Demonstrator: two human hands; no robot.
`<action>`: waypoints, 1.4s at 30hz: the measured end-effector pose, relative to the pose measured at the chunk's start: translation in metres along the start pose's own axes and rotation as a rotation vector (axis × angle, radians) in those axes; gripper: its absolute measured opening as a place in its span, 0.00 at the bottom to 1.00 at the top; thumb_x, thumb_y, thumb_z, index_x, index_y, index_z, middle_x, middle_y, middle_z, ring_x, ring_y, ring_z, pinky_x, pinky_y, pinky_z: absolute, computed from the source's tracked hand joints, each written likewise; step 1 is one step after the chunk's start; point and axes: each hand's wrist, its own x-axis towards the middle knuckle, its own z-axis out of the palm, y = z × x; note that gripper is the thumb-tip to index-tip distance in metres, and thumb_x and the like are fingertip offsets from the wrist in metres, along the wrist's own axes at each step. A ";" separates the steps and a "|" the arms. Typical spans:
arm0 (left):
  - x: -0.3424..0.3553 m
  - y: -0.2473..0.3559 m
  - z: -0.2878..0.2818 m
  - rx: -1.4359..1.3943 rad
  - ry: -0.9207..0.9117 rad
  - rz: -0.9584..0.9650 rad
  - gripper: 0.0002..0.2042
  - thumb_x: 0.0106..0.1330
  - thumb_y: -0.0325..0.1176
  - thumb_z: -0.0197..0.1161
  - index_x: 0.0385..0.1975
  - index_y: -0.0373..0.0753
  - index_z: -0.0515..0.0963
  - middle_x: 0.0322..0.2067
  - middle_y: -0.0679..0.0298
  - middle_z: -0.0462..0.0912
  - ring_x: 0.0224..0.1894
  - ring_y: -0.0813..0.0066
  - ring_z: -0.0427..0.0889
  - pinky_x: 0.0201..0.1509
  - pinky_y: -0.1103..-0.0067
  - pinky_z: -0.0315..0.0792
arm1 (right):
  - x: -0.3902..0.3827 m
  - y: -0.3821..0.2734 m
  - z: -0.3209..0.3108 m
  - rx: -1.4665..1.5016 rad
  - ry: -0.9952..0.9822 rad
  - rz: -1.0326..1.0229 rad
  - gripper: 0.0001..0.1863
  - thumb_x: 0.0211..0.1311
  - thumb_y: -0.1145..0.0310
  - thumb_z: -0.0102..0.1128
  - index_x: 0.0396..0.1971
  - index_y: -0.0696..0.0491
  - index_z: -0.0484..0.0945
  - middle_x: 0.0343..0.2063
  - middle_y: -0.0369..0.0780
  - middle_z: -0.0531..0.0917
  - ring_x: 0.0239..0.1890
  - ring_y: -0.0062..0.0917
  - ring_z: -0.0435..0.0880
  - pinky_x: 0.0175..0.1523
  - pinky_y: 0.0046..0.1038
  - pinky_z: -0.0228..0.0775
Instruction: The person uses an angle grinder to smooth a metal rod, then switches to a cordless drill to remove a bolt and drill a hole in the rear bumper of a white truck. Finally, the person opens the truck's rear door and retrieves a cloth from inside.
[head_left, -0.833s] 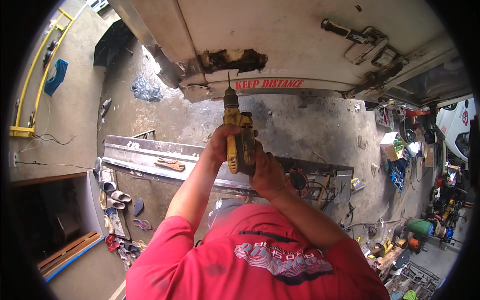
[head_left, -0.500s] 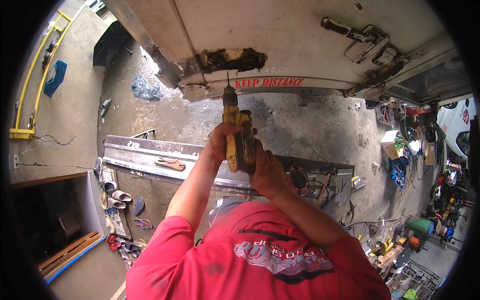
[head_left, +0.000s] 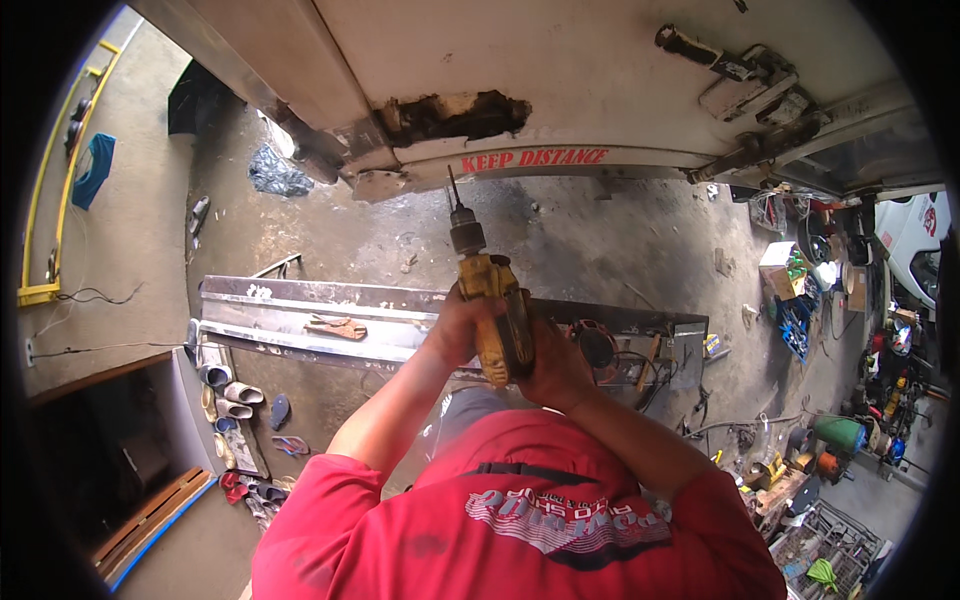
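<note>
A yellow and black power drill (head_left: 490, 345) is held between my two hands in front of my chest. Its thin bit (head_left: 453, 186) points away from me and slightly left, the tip near the lower edge of a white vehicle panel (head_left: 610, 90). My left hand (head_left: 457, 328) wraps the drill's left side, thumb across the yellow housing. Against its right side is my right hand (head_left: 556, 368), fingers partly hidden behind the dark part of the body. Beyond the bit, the panel has a dark rusted-through hole (head_left: 458, 116) above a strip of red lettering.
A rusty latch (head_left: 755, 88) sits on the panel's right. Below my hands lies a long metal panel (head_left: 250, 312) bearing pliers (head_left: 337, 328) and a cable reel (head_left: 592, 350). Shoes (head_left: 240, 400) line the left; tools and boxes (head_left: 785, 270) crowd the right.
Both hands have drawn the drill back toward my body, so the bit is farther from the panel and tilts more to the left. My view has shifted slightly.
</note>
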 end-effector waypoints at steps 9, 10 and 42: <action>-0.036 -0.028 0.044 -0.014 -0.068 -0.054 0.26 0.59 0.31 0.67 0.59 0.33 0.72 0.50 0.53 0.84 0.50 0.60 0.86 0.57 0.64 0.83 | -0.059 0.002 -0.016 0.019 -0.049 0.111 0.50 0.57 0.65 0.68 0.76 0.62 0.52 0.57 0.58 0.79 0.55 0.58 0.81 0.59 0.49 0.76; -0.041 -0.037 0.049 -0.016 -0.081 -0.069 0.26 0.59 0.30 0.66 0.59 0.33 0.72 0.51 0.52 0.84 0.51 0.59 0.86 0.57 0.64 0.83 | -0.076 0.009 -0.013 -0.012 0.007 0.055 0.49 0.57 0.65 0.68 0.75 0.62 0.53 0.56 0.58 0.80 0.55 0.58 0.81 0.59 0.49 0.76; -0.219 -0.308 0.279 1.105 0.333 -0.114 0.14 0.57 0.32 0.72 0.42 0.38 0.81 0.33 0.61 0.85 0.33 0.64 0.85 0.39 0.68 0.81 | -0.790 0.168 -0.036 0.088 0.404 0.933 0.45 0.57 0.61 0.73 0.73 0.54 0.63 0.68 0.60 0.69 0.69 0.57 0.70 0.70 0.48 0.68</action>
